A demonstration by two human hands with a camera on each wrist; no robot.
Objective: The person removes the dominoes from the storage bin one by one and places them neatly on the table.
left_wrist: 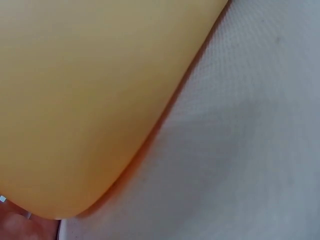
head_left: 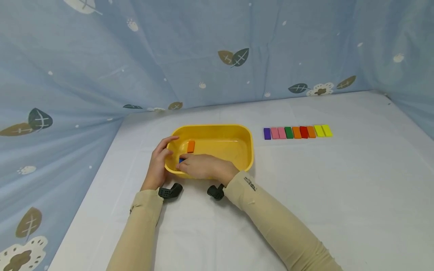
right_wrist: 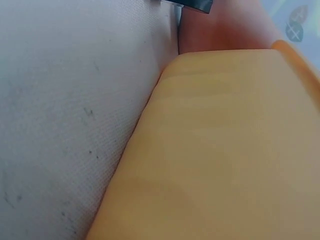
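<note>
My left hand (head_left: 157, 162) holds the left end of a yellow plastic tub (head_left: 251, 150), its fingers at the rim. Over the tub's front wall reaches my right hand (head_left: 203, 165), its fingertips around a blue block (head_left: 181, 160) low in the left part of the tub; most of that block is hidden. Behind it, on the tub floor, an orange block (head_left: 191, 146) lies apart from both hands. Both wrist views show mainly the outer tub wall (left_wrist: 90, 100) and the white tabletop (right_wrist: 60, 125), not the fingers at work.
Right of the tub, flat blocks lie in a row: purple (head_left: 267, 133), pink (head_left: 278, 133), green (head_left: 289, 132), orange (head_left: 297, 132), red (head_left: 304, 132), another orange and yellow (head_left: 323, 130). A blue leaf-patterned curtain (head_left: 203, 56) hangs behind and beside the white table.
</note>
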